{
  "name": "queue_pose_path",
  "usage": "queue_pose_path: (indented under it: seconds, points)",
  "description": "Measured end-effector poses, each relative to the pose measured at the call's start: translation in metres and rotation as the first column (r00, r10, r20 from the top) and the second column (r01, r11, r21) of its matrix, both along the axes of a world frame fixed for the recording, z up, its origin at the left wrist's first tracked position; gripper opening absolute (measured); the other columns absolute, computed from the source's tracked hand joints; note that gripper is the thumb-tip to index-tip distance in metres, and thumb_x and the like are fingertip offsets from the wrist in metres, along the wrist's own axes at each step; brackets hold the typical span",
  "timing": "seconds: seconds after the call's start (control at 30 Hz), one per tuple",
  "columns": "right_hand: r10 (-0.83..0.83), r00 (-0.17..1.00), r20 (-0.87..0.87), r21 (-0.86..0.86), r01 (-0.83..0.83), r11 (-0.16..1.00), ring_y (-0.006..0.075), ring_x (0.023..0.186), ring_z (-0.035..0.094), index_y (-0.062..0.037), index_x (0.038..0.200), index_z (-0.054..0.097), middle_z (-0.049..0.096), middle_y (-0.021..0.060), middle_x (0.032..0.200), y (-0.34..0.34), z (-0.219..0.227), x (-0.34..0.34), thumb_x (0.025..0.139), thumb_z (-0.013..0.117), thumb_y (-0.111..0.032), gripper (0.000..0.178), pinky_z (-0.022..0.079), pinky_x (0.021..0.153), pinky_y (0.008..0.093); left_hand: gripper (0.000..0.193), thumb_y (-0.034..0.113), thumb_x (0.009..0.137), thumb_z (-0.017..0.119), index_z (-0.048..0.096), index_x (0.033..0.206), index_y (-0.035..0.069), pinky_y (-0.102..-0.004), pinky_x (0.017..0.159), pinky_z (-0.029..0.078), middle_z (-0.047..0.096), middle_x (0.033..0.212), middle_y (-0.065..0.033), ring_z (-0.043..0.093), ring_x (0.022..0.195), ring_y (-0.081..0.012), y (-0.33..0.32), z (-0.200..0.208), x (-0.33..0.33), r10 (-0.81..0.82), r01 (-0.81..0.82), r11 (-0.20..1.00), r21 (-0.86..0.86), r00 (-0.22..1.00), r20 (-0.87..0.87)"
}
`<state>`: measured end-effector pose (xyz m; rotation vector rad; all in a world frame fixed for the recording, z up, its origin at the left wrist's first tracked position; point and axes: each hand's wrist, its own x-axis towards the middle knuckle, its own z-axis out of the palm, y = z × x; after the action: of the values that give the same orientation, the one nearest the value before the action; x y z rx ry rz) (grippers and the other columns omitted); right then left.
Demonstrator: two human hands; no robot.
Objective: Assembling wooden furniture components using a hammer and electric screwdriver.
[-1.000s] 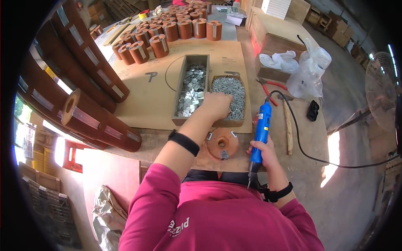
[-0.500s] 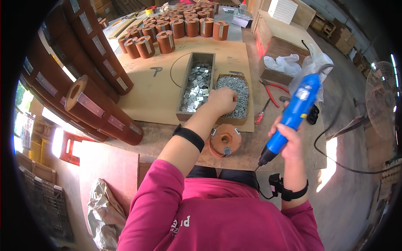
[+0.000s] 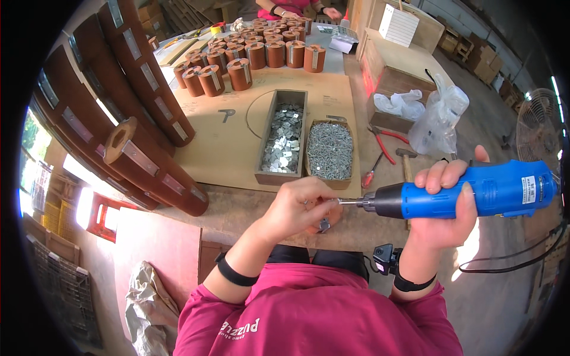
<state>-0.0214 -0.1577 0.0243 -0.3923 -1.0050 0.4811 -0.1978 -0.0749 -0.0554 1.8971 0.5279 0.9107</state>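
- Your R hand [image 3: 442,228] grips a blue power driver [image 3: 493,193], palm beneath, fingers curled round the far side, thumb laid across the body; forearm rises nearly straight from the lower edge.
- Your L hand [image 3: 297,204] meets it in front of your torso, thumb & index pinched together at the tip of the driver's bit [image 3: 351,202]; whether a small piece sits btwn them, can't tell. L forearm slants up & inward from lower L.
- Driver's long axis runs approx. horiz. across your view, bit pointing L twd your L fingertips, rear end R & a touch higher.
- Driver is held up by the bench's [image 3: 359,236] near R corner, rear end past the edge in view, just R of a brown cyl. [image 3: 334,218] partly hidden by your L hand.
- Just beyond your hands: a tray [image 3: 344,183] of screws [image 3: 330,148], w/ a long box [image 3: 278,178] of metal plates [image 3: 284,145] beside it, L.
- R of the tray: red-handled pliers [image 3: 385,145], a red-handled screwdriver [image 3: 368,179] & a hammer [image 3: 407,169].
- Farther back, rows of brown cyls. [image 3: 275,54] stand on end; a co-worker's hand [image 3: 331,13] shows beyond.
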Motion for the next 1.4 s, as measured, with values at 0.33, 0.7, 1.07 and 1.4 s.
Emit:
queue_pose_path:
  seconds: [0.33,0.7,1.07,1.4]
  points:
    - [0.019,1.000,0.022,-0.045,-0.018,0.999,0.0215,0.062,0.054,-0.0028,0.128,0.024,0.053,0.0126,0.077,-0.003,-0.010,-0.012,0.078,0.052,-0.011,0.058,0.048,0.059,0.0373,0.009,-0.006,0.077,0.061,0.063,0.085,-0.003,-0.0240,0.059,0.055,0.059,0.082,-0.0077,0.061,0.073,-0.0139,-0.017,-0.016,-0.008,-0.041,0.074,0.958,-0.276,0.991,0.126]
    - [0.129,0.989,0.074,-0.140,-0.117,0.983,0.0206,0.063,0.056,-0.0004,0.123,0.023,0.055,0.0122,0.076,-0.002,-0.009,-0.020,0.074,0.056,0.000,0.059,0.049,0.062,0.0335,0.012,-0.002,0.072,0.065,0.065,0.083,0.000,-0.0277,0.070,0.046,0.059,0.090,-0.0083,0.056,0.080,-0.0177,-0.019,-0.023,-0.009,-0.118,0.119,0.989,-0.089,0.993,0.022]
    - [0.104,0.914,0.392,-0.375,0.056,0.925,0.0137,0.066,0.058,0.0013,0.117,0.030,0.056,0.0079,0.074,0.021,-0.013,-0.050,0.070,0.058,0.005,0.055,0.048,0.063,0.0268,0.029,-0.006,0.068,0.053,0.062,0.094,0.001,-0.0406,0.094,0.034,0.049,0.121,-0.0128,0.040,0.113,-0.0341,-0.035,-0.050,-0.011,0.123,-0.105,0.969,0.223,0.990,-0.067]
    - [0.069,0.876,0.476,-0.327,0.104,0.939,0.0123,0.066,0.058,0.0020,0.115,0.031,0.057,0.0069,0.074,0.020,-0.017,-0.053,0.069,0.060,0.003,0.054,0.047,0.064,0.0250,0.031,-0.006,0.065,0.051,0.063,0.091,0.002,-0.0436,0.096,0.031,0.050,0.121,-0.0109,0.039,0.114,-0.0358,-0.037,-0.060,-0.010,0.174,-0.155,0.959,0.238,0.983,-0.061]
